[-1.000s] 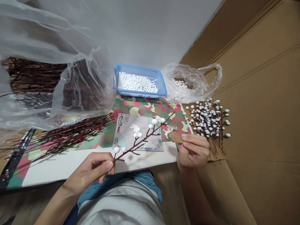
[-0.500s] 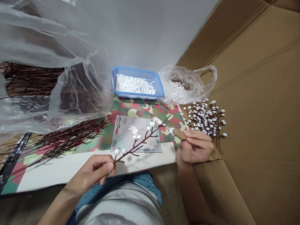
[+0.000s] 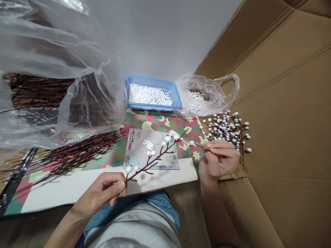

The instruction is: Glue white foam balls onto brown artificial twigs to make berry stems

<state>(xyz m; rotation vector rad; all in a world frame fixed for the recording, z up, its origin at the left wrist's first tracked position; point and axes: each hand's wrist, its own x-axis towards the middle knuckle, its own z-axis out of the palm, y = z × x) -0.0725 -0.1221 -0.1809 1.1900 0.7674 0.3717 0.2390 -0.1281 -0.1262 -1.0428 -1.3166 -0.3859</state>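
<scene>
My left hand (image 3: 104, 191) pinches the lower end of a brown artificial branch (image 3: 151, 163), which slants up to the right over a printed card (image 3: 137, 151). White berries (image 3: 129, 169) sit on several of its twigs; other twigs are bare. In my right hand (image 3: 221, 159), between thumb and fingers, is a thin flat brown stick (image 3: 204, 145) with a white paste-like lump (image 3: 191, 143) on its tip. That tip is just right of the branch's upper berries. White paste (image 3: 148, 144) also lies smeared on the card, which reads "hot melt glue gun".
A blue basket (image 3: 178, 100) of white balls stands at the back, beside a clear plastic bag (image 3: 214, 93) with more. Finished-looking berry branches (image 3: 227, 131) lie right, by a cardboard wall (image 3: 289, 113). Bare branches (image 3: 82, 151) lie left, below a large plastic bag (image 3: 100, 100).
My right hand has shifted slightly right with the stick, which has turned more edge-on. A thin strand trails from the white lump towards the branch. The left hand and branch are almost still.
</scene>
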